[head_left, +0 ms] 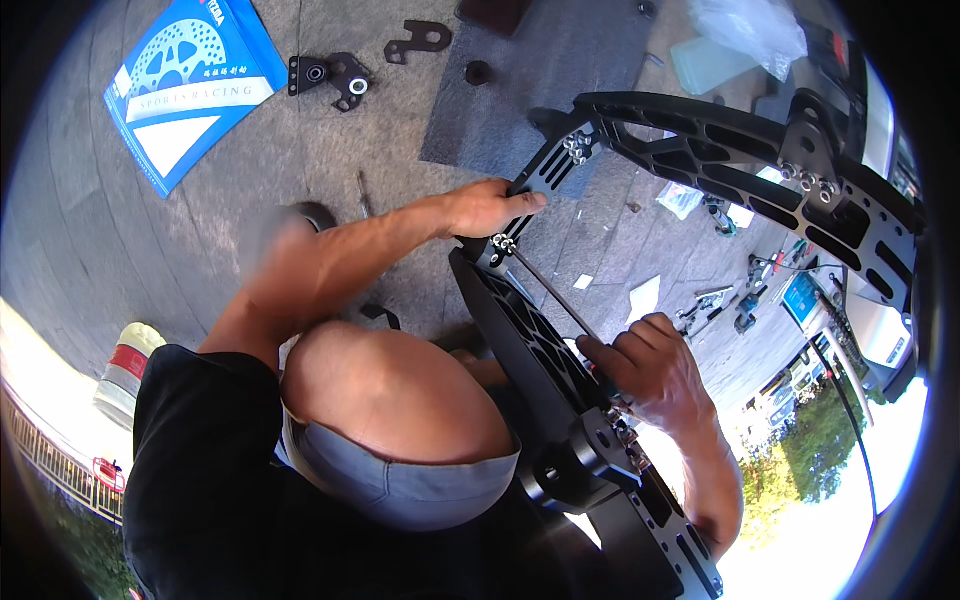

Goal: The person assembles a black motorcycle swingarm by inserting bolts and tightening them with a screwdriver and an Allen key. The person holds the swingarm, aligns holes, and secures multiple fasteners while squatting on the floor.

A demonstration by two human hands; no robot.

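Note:
A black metal frame (765, 155) with cut-out side rails stands before me, bending round from the far right to my lap. My left hand (490, 208) is wrapped round its slotted crossbar (555, 165), thumb on top. Silver bolts (503, 243) sit at the crossbar's near end, just below that hand. In my closed right hand (650, 370) is a screwdriver; its long thin shaft (555, 292) reaches up to these bolts, and most of its handle is hidden by the fingers. More bolts (577, 148) show at the crossbar's far end.
A blue and white package (195, 85) lies on the paving at far left, near black metal brackets (330, 80). A dark mat (500, 100) is beyond the frame. Clear plastic bags (750, 35) and scattered tools (745, 310) lie to the right. A white bucket (130, 370) stands at left.

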